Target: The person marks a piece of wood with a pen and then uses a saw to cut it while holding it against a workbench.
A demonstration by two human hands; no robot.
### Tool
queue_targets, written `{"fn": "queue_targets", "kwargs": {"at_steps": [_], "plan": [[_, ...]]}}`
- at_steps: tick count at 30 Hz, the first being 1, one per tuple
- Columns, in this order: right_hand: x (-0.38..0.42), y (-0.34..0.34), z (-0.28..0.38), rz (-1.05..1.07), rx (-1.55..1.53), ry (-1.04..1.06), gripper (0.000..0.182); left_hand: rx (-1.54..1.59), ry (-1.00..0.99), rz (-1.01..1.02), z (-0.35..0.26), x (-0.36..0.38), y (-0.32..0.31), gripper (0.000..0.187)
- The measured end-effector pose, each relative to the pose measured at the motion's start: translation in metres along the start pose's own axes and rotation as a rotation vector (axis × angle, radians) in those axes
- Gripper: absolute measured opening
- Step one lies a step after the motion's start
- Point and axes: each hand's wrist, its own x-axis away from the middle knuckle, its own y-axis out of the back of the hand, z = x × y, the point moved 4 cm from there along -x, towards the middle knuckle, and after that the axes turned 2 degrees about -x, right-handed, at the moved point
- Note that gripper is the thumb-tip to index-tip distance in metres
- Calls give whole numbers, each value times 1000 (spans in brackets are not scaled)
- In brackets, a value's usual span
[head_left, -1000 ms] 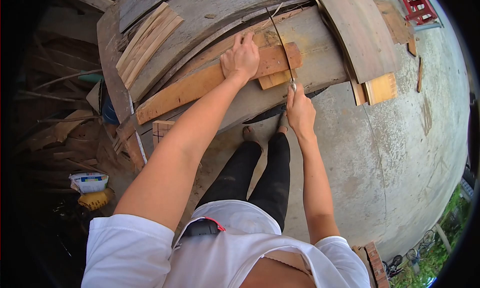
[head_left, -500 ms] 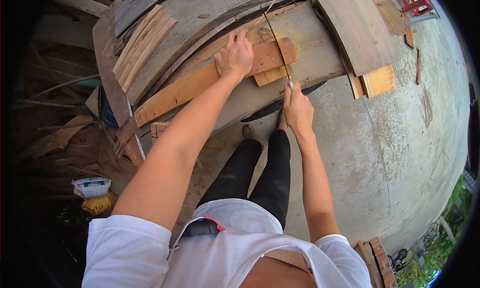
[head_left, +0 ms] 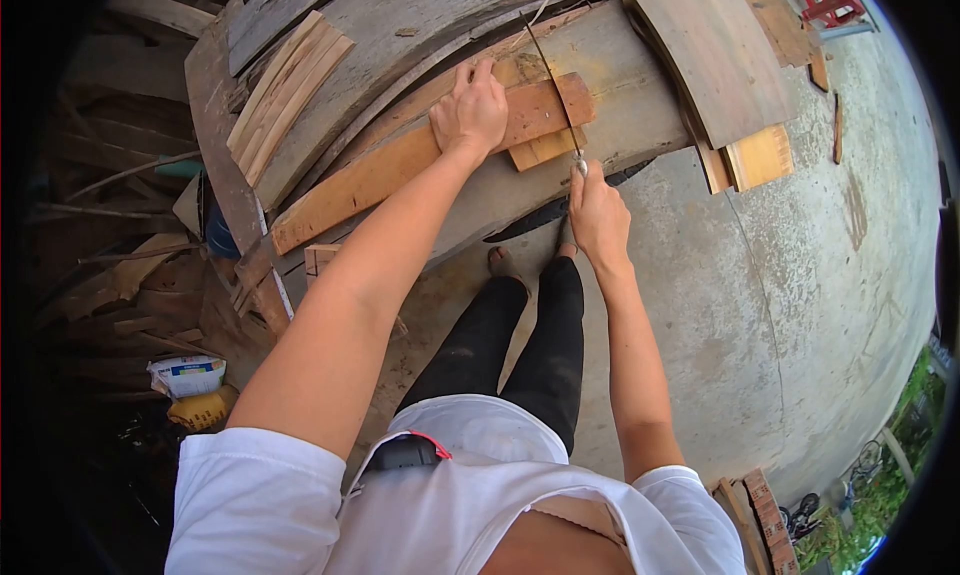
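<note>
My left hand grips a long reddish-brown wooden plank, its fingers curled over the far edge. In my right hand is the handle of a thin-bladed handsaw. The blade lies across the plank near its right end and points away from me. A shorter, lighter wood block sits beneath that end. Both pieces rest on a broad grey timber surface. How deep the blade sits in the wood cannot be made out.
Stacked boards overhang the timber at the right. Thin light strips lie at the left. Scrap wood and a white bag fill the dark left side. A red plastic stool stands on the concrete floor at far right.
The view has shifted very slightly. Both hands, the plank and the handsaw keep nearly the same positions, with the same grips.
</note>
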Motion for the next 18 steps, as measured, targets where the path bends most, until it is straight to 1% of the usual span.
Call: {"fn": "queue_targets", "kwargs": {"at_steps": [2,4,6,8,10,13,16,18], "plan": [[24,6,-9,26,4,-11,30,5,-8,-13,0,-1,-2,33],[58,9,-21,96,-34,-91,30,10,6,-22,3,-2,-2,33],[57,12,-23,121,-13,-82,30,23,2,-8,2,-1,-2,33],[40,11,-20,127,6,-83,30,26,0,-14,3,0,-5,33],[-3,-1,-3,43,11,19,29,17,-6,-30,3,-3,-5,33],[-21,-3,9,10,-25,-1,28,7,1,-12,4,0,-3,35],[21,0,-11,58,-18,-35,28,33,-3,25,0,-2,-4,35],[61,4,-25,75,-33,-67,28,22,9,-6,2,-1,-4,34]]}}
